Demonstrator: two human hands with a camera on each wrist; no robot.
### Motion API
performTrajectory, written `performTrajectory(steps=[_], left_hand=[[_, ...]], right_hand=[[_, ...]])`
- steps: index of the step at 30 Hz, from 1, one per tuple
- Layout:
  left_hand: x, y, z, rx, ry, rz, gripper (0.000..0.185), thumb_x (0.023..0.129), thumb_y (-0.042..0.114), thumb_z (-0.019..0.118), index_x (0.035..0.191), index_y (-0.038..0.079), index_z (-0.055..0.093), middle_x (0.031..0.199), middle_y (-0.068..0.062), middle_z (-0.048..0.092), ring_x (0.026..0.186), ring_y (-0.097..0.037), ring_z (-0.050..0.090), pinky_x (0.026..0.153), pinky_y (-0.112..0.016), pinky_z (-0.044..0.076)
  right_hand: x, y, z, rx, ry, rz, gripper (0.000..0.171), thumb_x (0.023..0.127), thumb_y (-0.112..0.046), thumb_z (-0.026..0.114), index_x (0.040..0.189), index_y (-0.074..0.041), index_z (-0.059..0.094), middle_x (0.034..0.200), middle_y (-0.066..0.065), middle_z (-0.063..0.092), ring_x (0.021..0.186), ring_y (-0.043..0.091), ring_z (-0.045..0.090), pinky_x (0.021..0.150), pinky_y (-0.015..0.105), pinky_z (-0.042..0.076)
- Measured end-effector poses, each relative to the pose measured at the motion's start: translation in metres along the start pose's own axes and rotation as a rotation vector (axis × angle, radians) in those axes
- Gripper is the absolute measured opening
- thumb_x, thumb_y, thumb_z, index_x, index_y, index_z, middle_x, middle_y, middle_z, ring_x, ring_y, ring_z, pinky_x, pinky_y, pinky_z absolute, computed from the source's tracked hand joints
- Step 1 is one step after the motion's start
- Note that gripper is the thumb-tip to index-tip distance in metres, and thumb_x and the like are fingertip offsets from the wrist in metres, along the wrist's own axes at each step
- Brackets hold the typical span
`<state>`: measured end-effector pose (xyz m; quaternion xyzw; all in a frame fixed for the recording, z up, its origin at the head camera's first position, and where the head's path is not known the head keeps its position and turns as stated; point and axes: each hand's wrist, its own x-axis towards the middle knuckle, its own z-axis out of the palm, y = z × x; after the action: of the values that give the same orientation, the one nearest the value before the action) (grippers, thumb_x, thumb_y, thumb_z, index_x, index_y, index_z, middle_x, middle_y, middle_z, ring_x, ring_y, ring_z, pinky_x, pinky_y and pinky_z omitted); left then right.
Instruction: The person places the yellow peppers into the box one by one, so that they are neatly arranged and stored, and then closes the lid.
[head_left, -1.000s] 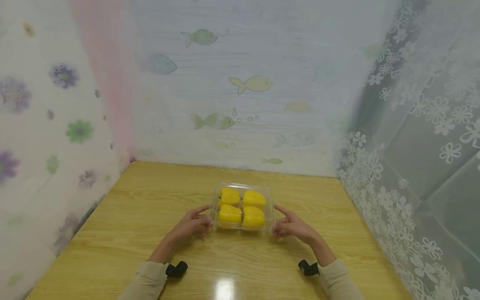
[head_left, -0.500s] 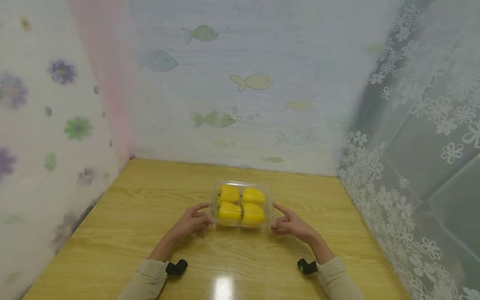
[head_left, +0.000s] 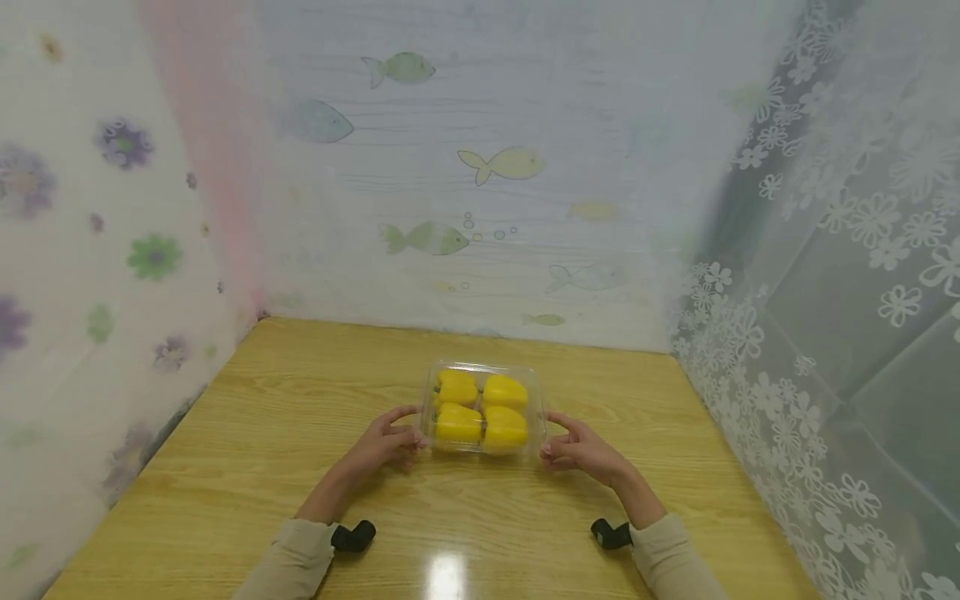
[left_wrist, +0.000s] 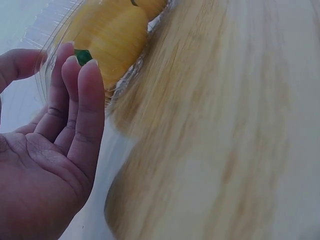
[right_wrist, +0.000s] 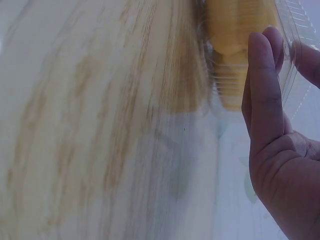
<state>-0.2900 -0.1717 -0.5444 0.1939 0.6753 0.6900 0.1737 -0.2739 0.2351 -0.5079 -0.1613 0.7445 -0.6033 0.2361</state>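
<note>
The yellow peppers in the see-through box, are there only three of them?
No, the head view shows four yellow peppers in the clear box, two in front and two behind, between the left hand and right hand.

The left hand (left_wrist: pixel 47 150) filled the lower left of the left wrist view, palm showing, fingers (left_wrist: pixel 87 107) straight and close together. Their tips lay against the wall of a clear plastic box (left_wrist: pixel 47 35) at the top left. Yellow peppers (left_wrist: pixel 117 37) showed through the plastic, with a bit of green stem just beside the fingertips. The box stood on the pale wooden surface (left_wrist: pixel 225 125), which was blurred.
</note>
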Motion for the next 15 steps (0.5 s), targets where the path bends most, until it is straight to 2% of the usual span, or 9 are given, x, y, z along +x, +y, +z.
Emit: performTrajectory(steps=[2,15], left_hand=[[-0.0004,0.0005,0.0006,-0.004,0.004,-0.005,0.065,0.104,0.014,0.059,0.157,-0.004,0.027,0.096,-0.003,0.075,0.082,-0.013,0.066,0.070,-0.033,0.059],[-0.0015,-0.0020,0.0024,0.001,0.037,-0.023,0.065,0.103,0.017,0.060,0.157,0.000,0.029,0.097,-0.006,0.075,0.083,-0.015,0.066,0.071,-0.033,0.058]], right_hand=[[-0.0001,0.0000,0.0003,0.006,0.002,0.002,0.078,0.103,-0.016,0.062,0.161,0.002,0.014,0.100,0.011,0.073,0.094,0.021,0.070,0.090,0.040,0.058],[-0.0028,0.0011,-0.0002,0.001,0.012,0.000,0.073,0.103,-0.014,0.061,0.158,0.006,0.017,0.106,0.019,0.073,0.096,0.023,0.071,0.091,0.045,0.058]])
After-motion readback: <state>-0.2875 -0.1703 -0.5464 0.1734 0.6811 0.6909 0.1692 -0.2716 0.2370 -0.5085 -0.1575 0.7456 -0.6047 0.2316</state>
